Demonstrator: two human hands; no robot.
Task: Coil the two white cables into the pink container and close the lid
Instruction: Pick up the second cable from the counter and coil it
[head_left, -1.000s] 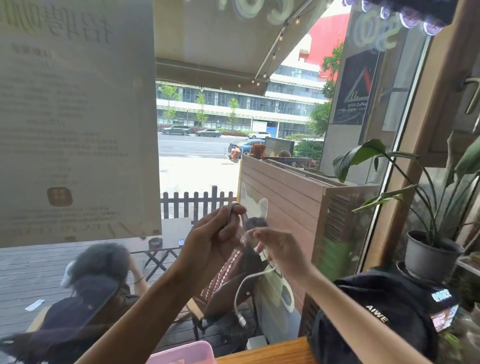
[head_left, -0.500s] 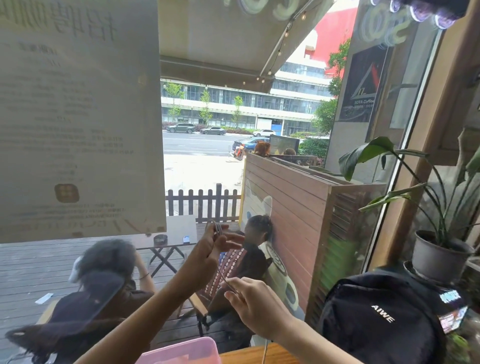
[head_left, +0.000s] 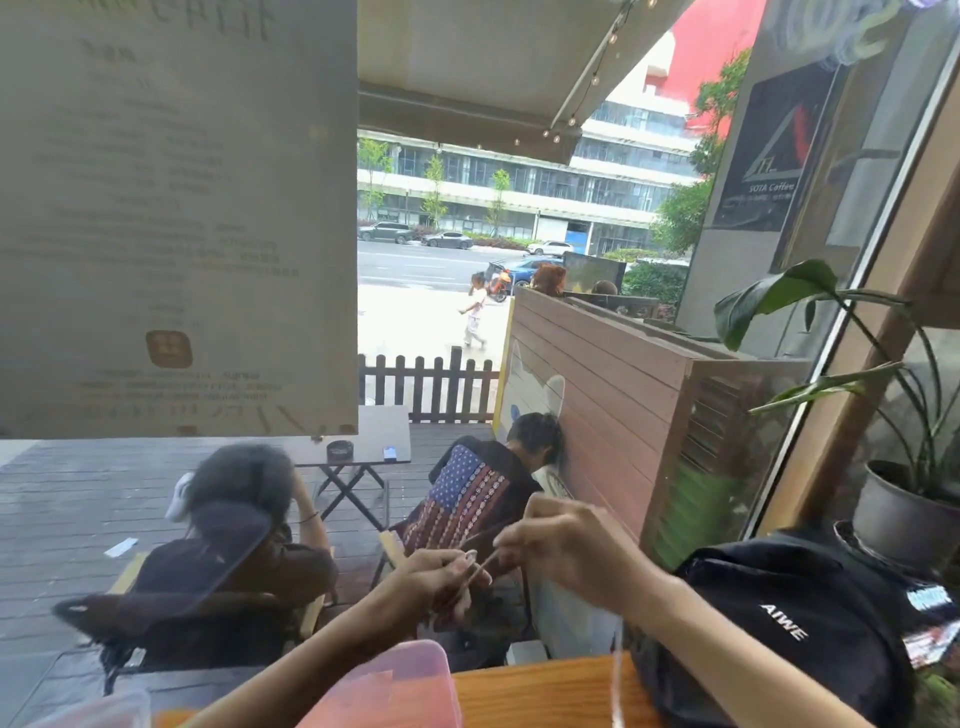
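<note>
My left hand (head_left: 434, 577) and my right hand (head_left: 563, 548) are raised close together above the table, both pinching a thin white cable (head_left: 617, 680). A short stretch of it runs taut between the fingers, and a blurred strand hangs down from my right hand to the table. The pink container (head_left: 410, 686) stands at the table's near edge, under my left forearm, partly hidden by it. Its lid and a second cable cannot be made out.
A wooden table (head_left: 540, 691) meets a big window. A black AIWE bag (head_left: 795, 629) lies at the right, a potted plant (head_left: 904, 499) behind it. A translucent box corner (head_left: 98, 709) shows at the bottom left. Outside, people sit on chairs.
The view has tilted down. My left hand dropped from head height to just above the container. My right hand moved up and right, now drawing the cable taut between both hands.
</note>
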